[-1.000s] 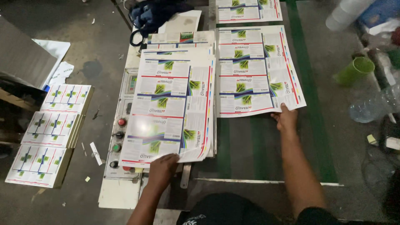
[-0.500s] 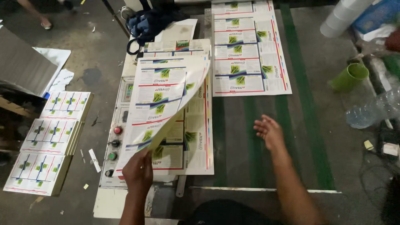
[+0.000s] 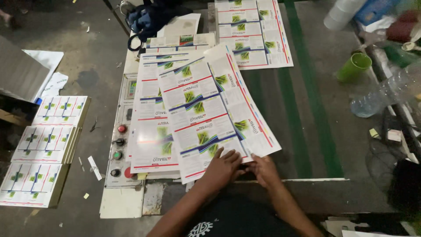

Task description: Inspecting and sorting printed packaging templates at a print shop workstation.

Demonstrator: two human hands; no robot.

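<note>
Head view, hands: the left hand and right hand meet at lower centre, fingers pinching the near edge of the top printed sheet.
Sheet: lies skewed across the stack of sheets, centre of frame.
Surroundings: green cup upper right; control buttons left of stack.

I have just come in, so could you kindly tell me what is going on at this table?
A person is handling glossy printed sheets on a dark work table. Both the left hand and the right hand grip the near edge of a skewed top sheet, lying over a stack. A second pile of sheets lies farther back, a green cup stands to the right, and printed stacks sit on the floor.
</note>
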